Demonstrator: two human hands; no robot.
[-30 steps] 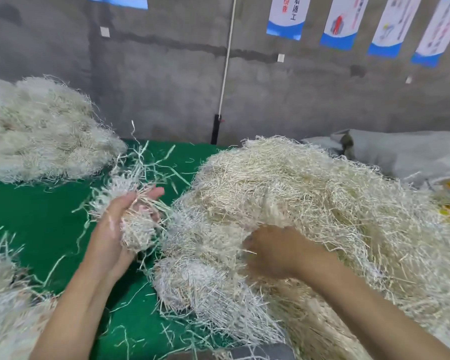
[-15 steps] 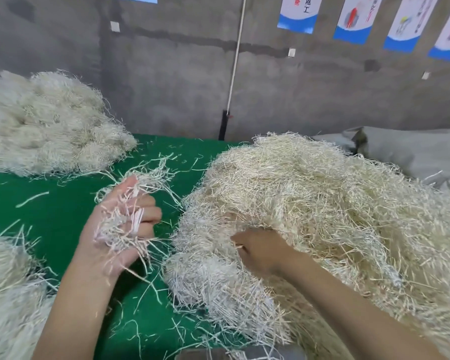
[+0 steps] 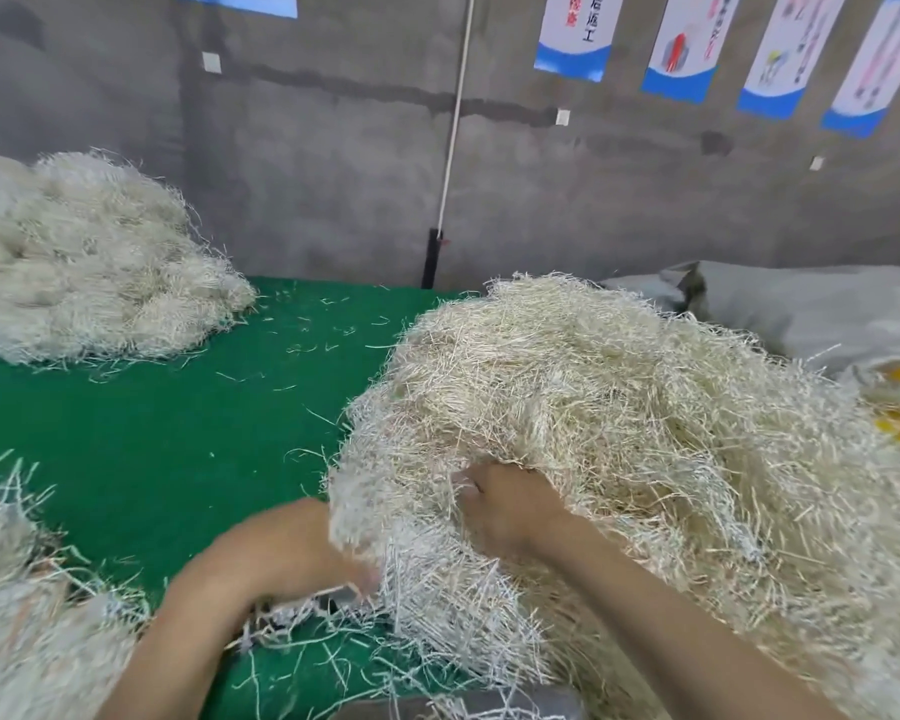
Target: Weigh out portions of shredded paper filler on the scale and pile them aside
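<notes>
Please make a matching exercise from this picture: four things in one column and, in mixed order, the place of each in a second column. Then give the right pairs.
Things
1. right hand
2. far pile of shredded paper
3. grey sack
4. posters

Places
A. hanging on the wall
B. behind the big heap, at the right
C. at the far left of the table
D. on the near side of the big heap, fingers curled into the paper

Pairs: 1-D, 2-C, 3-B, 4-A
</notes>
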